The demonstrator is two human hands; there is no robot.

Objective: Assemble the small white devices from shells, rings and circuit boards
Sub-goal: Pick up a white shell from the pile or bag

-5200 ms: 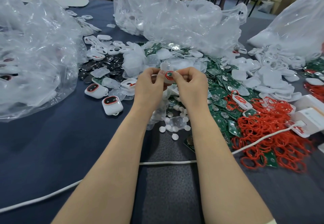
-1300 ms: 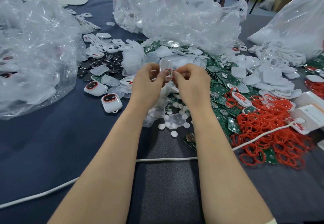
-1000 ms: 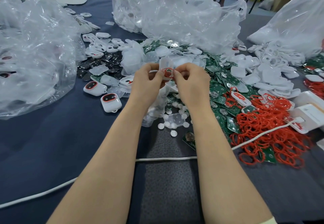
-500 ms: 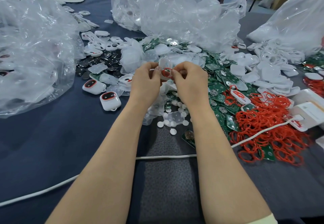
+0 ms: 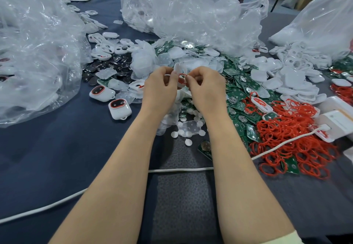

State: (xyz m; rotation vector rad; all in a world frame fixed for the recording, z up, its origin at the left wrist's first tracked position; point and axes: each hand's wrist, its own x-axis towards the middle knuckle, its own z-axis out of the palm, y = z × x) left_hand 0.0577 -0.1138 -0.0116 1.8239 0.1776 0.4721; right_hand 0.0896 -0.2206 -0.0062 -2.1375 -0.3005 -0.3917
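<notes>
Plastic work: the left hand grips one white shell while the right hand pinches one red ring onto it, above the worktop. Two assembled devices lie left, with seemingly three clear bags behind.

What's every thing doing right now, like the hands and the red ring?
left hand, pinching the white shell
right hand, pinching the red ring
white shell, held up off the table
red ring, held against the white shell, partly hidden
finished devices, two closed, lying on the table
loose red rings, heaped on the table
</notes>
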